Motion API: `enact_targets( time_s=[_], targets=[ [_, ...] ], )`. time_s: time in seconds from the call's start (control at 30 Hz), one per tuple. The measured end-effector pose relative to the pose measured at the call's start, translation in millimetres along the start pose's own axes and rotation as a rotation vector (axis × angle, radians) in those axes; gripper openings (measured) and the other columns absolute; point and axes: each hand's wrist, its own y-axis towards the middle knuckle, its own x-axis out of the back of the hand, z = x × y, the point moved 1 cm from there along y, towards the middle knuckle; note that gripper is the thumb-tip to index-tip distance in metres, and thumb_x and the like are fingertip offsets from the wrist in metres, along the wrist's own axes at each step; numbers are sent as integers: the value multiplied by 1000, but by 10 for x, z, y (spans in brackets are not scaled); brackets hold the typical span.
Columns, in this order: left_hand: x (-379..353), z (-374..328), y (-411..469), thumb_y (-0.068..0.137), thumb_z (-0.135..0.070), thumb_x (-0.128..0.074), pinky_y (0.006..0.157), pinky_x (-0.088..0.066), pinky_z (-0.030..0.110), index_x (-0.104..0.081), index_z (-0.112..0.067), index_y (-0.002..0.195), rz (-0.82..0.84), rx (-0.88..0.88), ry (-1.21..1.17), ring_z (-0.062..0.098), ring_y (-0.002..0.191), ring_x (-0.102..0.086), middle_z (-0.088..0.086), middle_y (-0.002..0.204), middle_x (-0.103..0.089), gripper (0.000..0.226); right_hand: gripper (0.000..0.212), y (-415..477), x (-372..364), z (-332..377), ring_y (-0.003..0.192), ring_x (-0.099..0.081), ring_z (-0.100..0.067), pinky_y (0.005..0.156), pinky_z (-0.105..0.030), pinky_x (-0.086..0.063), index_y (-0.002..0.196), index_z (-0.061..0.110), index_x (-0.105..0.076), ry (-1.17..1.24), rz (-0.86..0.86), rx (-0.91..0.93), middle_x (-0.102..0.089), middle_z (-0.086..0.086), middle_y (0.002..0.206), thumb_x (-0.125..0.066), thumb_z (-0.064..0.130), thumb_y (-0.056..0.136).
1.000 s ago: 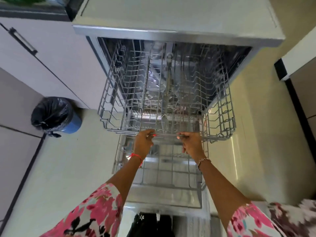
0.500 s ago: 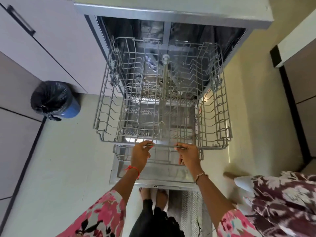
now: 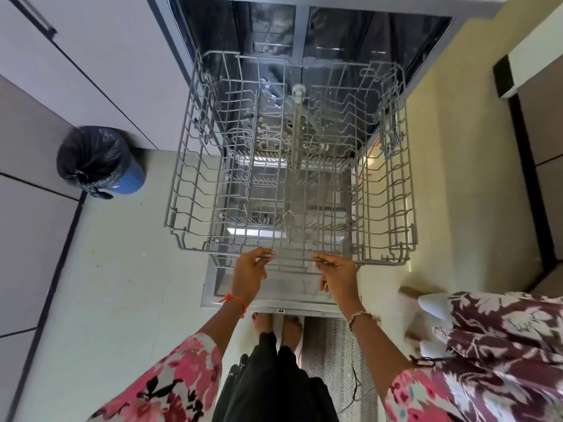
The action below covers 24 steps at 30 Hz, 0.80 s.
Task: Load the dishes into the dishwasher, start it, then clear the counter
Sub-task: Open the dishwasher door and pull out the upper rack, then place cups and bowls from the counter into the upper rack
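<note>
Dishwasher (image 3: 310, 28) top cut off, lower rack (image 3: 274, 281) mostly hidden under fingers; upper rack (image 3: 289, 178) pulled out, empty; left hand (image 3: 248, 275) and right hand (image 3: 339, 280) fingers pinch its front rail; lined bin (image 3: 97, 161) far left of fingers

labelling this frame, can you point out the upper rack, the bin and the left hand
upper rack (image 3: 396, 190), head view, right side wall wires
bin (image 3: 129, 178), head view, blue side below the black liner
left hand (image 3: 248, 277), head view, back of hand
</note>
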Motion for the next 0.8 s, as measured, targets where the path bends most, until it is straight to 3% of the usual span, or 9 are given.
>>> enact_targets(
  time_s=[0.17, 0.37, 0.47, 0.57, 0.63, 0.73, 0.8],
  targets=[
    [43, 22, 3, 88, -3, -54, 47, -41, 14, -69, -13, 88, -8, 2, 32, 6, 48, -51, 6, 90, -70, 19, 21, -46, -37, -31, 28, -46, -12, 31, -19, -38, 82, 17, -71, -14, -17, 16, -71, 3, 86, -62, -2, 84],
    [57, -37, -8, 89, -3, -54, 49, -44, 13, -68, -13, 90, 15, -11, 94, 0, 51, -54, 2, 90, -67, 18, 23, -50, -37, -4, 26, -45, -13, 31, -19, -38, 80, 18, -71, -100, -12, 21, -72, -3, 86, -61, -1, 85],
    [157, -146, -50, 88, -7, -57, 66, -54, 29, -64, -19, 101, 155, 5, 241, 13, 65, -58, 6, 92, -65, 19, 14, -30, -15, 125, 27, -46, -8, 34, -22, -42, 90, 5, -72, -321, 38, 24, -72, -11, 93, -59, 1, 87],
    [289, -288, -122, 88, -17, -58, 80, -53, 35, -56, -20, 120, 259, -68, 590, 20, 74, -60, 9, 87, -65, 32, 16, -2, -40, 339, 47, -58, -13, 57, -36, -55, 92, 3, -72, -735, 107, 54, -71, -17, 89, -58, 3, 85],
    [455, -489, -215, 89, -20, -57, 82, -51, 33, -57, -19, 119, 220, -90, 631, 22, 85, -62, 9, 95, -66, 30, 21, -69, -120, 570, 70, -66, -25, 67, -35, -54, 96, 3, -71, -909, 144, 62, -71, -15, 90, -54, 0, 84],
    [778, -772, -316, 87, -27, -53, 88, -49, 34, -63, -18, 107, 157, -108, 622, 20, 94, -61, 5, 104, -65, 24, 22, -180, -350, 984, 64, -57, -23, 61, -26, -43, 67, 9, -58, -1009, 200, 136, -61, -11, 73, -47, 1, 85],
    [1052, -934, -368, 87, -28, -49, 90, -50, 36, -62, -24, 103, 118, -139, 661, 20, 100, -61, 2, 108, -64, 21, 22, -281, -574, 1306, 69, -53, -20, 61, -24, -39, 70, 10, -54, -1093, 244, 238, -61, -14, 78, -45, 4, 88]
  ],
)
